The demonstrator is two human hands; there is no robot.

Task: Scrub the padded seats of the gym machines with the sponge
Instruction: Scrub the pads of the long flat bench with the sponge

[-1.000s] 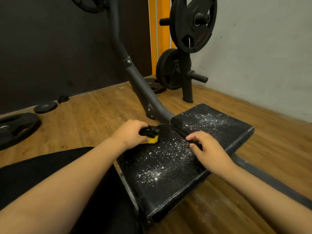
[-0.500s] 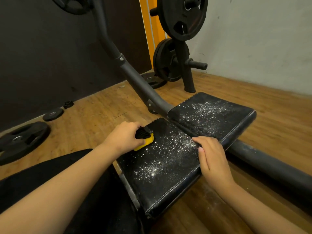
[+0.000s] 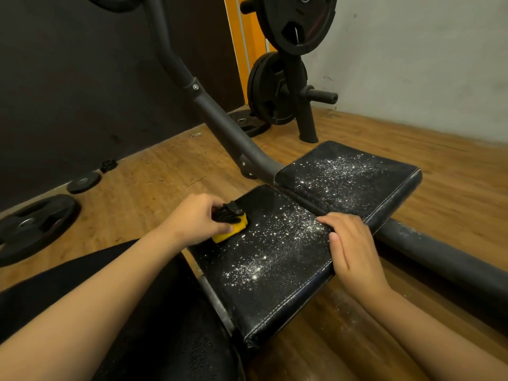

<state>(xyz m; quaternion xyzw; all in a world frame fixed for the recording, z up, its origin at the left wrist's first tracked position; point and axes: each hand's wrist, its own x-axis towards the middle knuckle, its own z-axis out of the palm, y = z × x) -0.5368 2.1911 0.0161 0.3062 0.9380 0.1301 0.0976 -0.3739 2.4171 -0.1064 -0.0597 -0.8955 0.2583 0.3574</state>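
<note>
Ok so progress check on the seat scrubbing: I'd say it's barely getting going. The left hand (image 3: pixel 196 218) is gripping the sponge (image 3: pixel 230 229), fingers curled round its black scrubby top with the yellow side down. It's sitting at the 10 o'clock corner of the near pad (image 3: pixel 264 265), touching the vinyl right at the edge. The right hand (image 3: pixel 354 251) is resting on that pad's 3 o'clock edge, fingers straight and relaxed over the rim, not holding anything (looks like it's just steadying the pad, but that's my guess).

What's looking done: honestly not much that I can point to. White specks (soap or powder, can't tell which) are sitting all over the middle of the near pad, running from about 1 o'clock down to 7. Only the patch right by the sponge is looking a bit darker. The far pad (image 3: pixel 349 174), just beyond at 1 o'clock, is carrying the same speckle across its top, and nothing is touching it.

What's left, as I'm reading it: working the sponge across the whole near pad toward 4 o'clock, then the far pad, then whatever other machines there are. None of those are showing here, only the frame tube (image 3: pixel 220 125), a plate rack (image 3: pixel 276 89) at 12 and loose plates (image 3: pixel 33 224) on the floor (image 3: pixel 154 171) at 9.
</note>
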